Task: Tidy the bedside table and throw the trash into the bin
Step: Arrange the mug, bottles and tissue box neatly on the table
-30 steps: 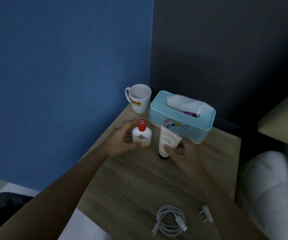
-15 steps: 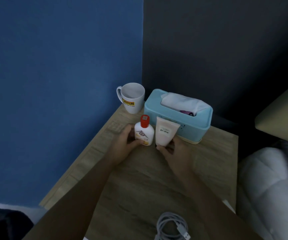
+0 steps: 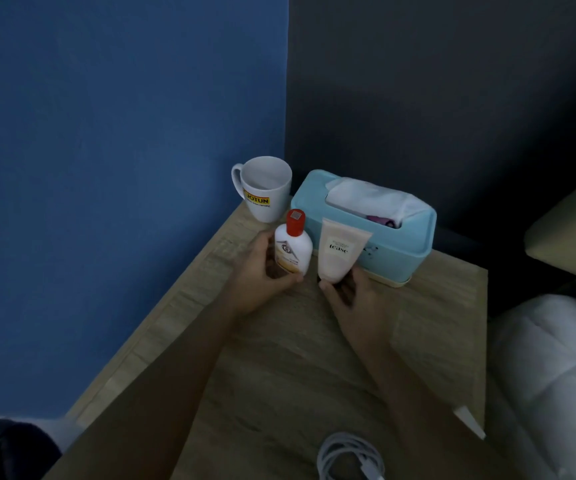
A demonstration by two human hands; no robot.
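On the light wooden bedside table [image 3: 331, 358], the left hand [image 3: 262, 275] is wrapped around a small white plastic bottle with a red cap [image 3: 293, 247], held upright. Just beside it, the right hand [image 3: 352, 296] grips the lower end of a pale cream squeeze tube [image 3: 338, 251], cap downward. Both stand directly before a light-blue tissue box [image 3: 400, 244]; a white ceramic mug [image 3: 265, 188] occupies the rear corner. A coiled white cable [image 3: 345, 455] lies near the front edge.
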